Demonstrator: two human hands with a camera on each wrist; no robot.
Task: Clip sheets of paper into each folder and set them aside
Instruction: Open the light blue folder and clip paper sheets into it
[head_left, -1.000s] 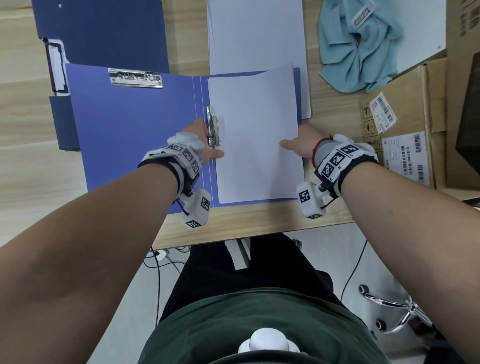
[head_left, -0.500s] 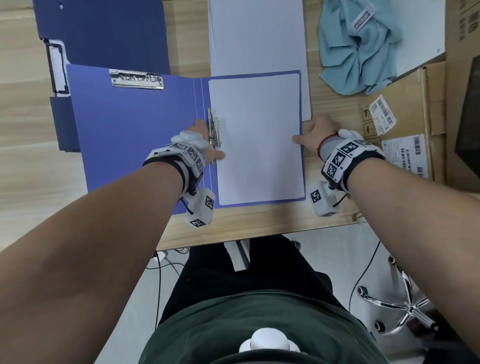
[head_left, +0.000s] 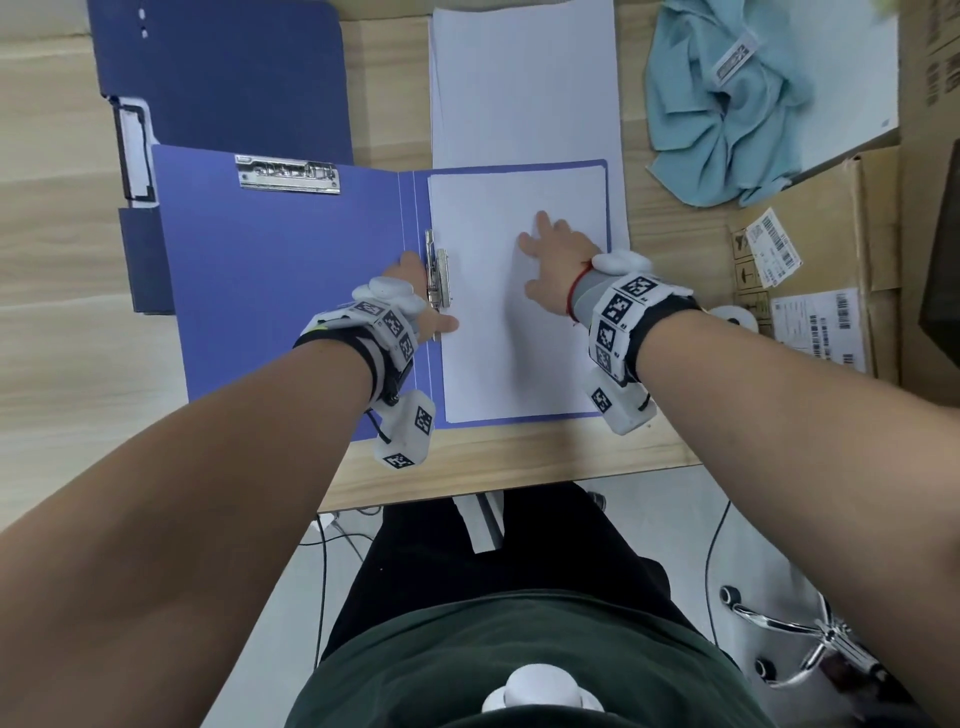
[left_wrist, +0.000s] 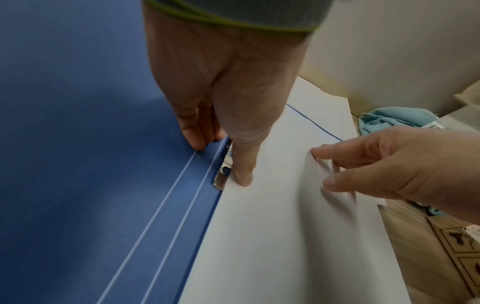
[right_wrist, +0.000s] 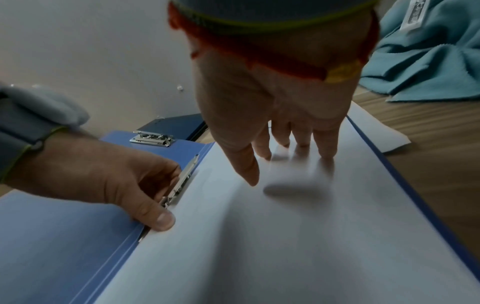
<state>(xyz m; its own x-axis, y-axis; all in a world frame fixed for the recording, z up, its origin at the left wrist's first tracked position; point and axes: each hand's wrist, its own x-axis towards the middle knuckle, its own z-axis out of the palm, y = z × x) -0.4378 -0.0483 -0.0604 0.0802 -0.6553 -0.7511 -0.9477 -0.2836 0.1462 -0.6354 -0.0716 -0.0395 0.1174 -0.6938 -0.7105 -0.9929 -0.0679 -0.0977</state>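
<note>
Folder (head_left: 291, 291) holds a sheet (head_left: 493, 364); flat right hand (head_left: 553, 260) presses it, left hand (head_left: 415, 291) grips the clip (head_left: 438, 275).

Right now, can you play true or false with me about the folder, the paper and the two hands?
1. The blue folder lies open on the desk. True.
2. The right hand is squeezing the teal cloth. False: its straight fingers rest on the white sheet in the folder.
3. The left hand is at the metal side clip by the folder's spine. True.
4. The sheet lies on the folder's left half. False: it lies on the right half.
5. A stack of white paper lies beyond the folder. True.
6. The folder's top clip holds paper. False: nothing is under it.
</note>
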